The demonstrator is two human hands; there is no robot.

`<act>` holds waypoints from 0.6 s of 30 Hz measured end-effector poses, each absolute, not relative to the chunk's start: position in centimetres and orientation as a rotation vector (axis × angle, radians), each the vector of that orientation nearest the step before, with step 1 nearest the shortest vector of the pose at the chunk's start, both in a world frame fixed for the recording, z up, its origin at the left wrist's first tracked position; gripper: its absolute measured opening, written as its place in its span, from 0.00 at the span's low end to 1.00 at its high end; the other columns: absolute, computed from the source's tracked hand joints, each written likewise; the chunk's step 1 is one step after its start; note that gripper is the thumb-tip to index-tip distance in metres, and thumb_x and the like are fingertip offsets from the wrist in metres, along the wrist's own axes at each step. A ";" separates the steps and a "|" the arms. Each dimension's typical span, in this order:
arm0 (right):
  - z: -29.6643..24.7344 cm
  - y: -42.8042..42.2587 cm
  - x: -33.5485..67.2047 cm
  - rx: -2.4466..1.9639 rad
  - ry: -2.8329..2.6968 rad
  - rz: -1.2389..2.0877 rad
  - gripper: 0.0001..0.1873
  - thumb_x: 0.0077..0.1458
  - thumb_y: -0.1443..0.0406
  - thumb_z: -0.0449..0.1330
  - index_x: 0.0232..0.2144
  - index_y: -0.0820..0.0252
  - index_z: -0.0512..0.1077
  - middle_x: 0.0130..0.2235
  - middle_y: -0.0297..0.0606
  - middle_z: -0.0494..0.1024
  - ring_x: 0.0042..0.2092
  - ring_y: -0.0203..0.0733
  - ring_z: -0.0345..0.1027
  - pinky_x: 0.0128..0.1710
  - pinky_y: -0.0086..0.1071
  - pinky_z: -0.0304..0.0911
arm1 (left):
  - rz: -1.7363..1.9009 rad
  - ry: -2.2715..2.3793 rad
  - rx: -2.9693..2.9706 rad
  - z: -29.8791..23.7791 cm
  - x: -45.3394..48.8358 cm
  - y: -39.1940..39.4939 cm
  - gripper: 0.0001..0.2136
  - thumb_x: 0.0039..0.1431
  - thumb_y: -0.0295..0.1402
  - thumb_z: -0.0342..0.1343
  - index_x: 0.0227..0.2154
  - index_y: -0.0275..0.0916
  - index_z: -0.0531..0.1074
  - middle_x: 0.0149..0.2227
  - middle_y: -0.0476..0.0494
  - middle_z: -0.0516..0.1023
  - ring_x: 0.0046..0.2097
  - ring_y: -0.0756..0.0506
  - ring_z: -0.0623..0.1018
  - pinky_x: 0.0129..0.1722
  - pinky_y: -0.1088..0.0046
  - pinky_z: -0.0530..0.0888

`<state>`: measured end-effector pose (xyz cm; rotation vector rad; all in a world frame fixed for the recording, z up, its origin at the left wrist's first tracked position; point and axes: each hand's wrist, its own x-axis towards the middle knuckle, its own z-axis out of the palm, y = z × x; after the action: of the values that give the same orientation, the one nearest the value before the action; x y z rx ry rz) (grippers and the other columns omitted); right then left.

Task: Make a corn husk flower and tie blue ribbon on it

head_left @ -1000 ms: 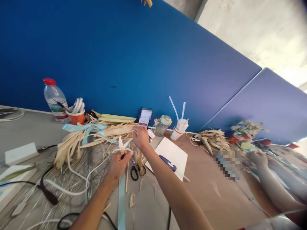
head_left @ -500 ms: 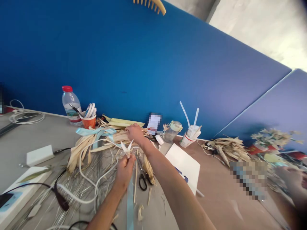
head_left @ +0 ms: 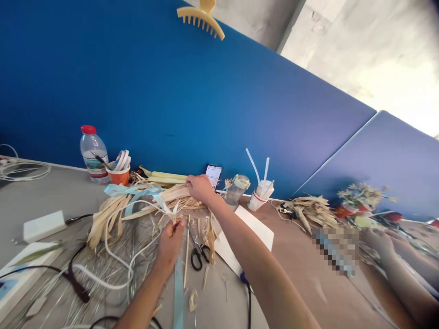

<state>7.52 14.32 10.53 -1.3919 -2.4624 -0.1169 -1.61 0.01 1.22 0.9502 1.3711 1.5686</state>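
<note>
My left hand point(head_left: 170, 242) is closed in a pinch on a small pale husk flower point(head_left: 174, 213), held just above the table. My right hand point(head_left: 200, 188) reaches further back and rests with curled fingers on the pile of dried corn husks point(head_left: 144, 198); whether it grips a strip I cannot tell. A light blue ribbon point(head_left: 133, 191) lies over the husks. Black scissors point(head_left: 198, 252) lie on the table just right of my left hand, among loose husk strips.
A water bottle point(head_left: 91, 154) and an orange cup point(head_left: 118, 173) stand by the blue partition point(head_left: 171, 91). A phone point(head_left: 213, 174), a jar point(head_left: 236, 189), a cup of glue sticks point(head_left: 259, 188) and white paper point(head_left: 250, 224) lie right. White cable point(head_left: 116, 237) loops left. Another person's arm point(head_left: 394, 260) works at right.
My right hand has reached left and back from near the phone onto the husk pile. My left hand, still pinching the flower, has lowered slightly. The camera view shifted.
</note>
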 end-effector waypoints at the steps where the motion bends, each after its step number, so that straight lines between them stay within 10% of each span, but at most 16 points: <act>1: 10.9 14.0 7.9 -1.389 -2.456 -0.129 0.11 0.55 0.68 0.51 0.36 0.58 0.73 0.33 0.40 0.79 0.37 0.43 0.69 0.44 0.35 0.53 | 1.566 1.343 0.947 1.3 -1.6 0.0 0.13 0.46 0.45 0.57 0.27 0.39 0.71 0.18 0.53 0.65 0.22 0.48 0.65 0.22 0.73 0.62; 18: 10.7 2.0 18.7 -1.160 -2.341 -0.168 0.12 0.52 0.75 0.51 0.32 0.57 0.72 0.38 0.39 0.74 0.45 0.44 0.61 0.49 0.41 0.48 | 1.703 1.208 0.622 1.3 -2.1 0.6 0.19 0.43 0.50 0.58 0.26 0.36 0.70 0.20 0.53 0.66 0.19 0.54 0.62 0.18 0.78 0.58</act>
<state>18.73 2.00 10.68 -1.1604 -2.3412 -0.1679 -2.09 0.63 1.33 0.6224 1.2076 1.7030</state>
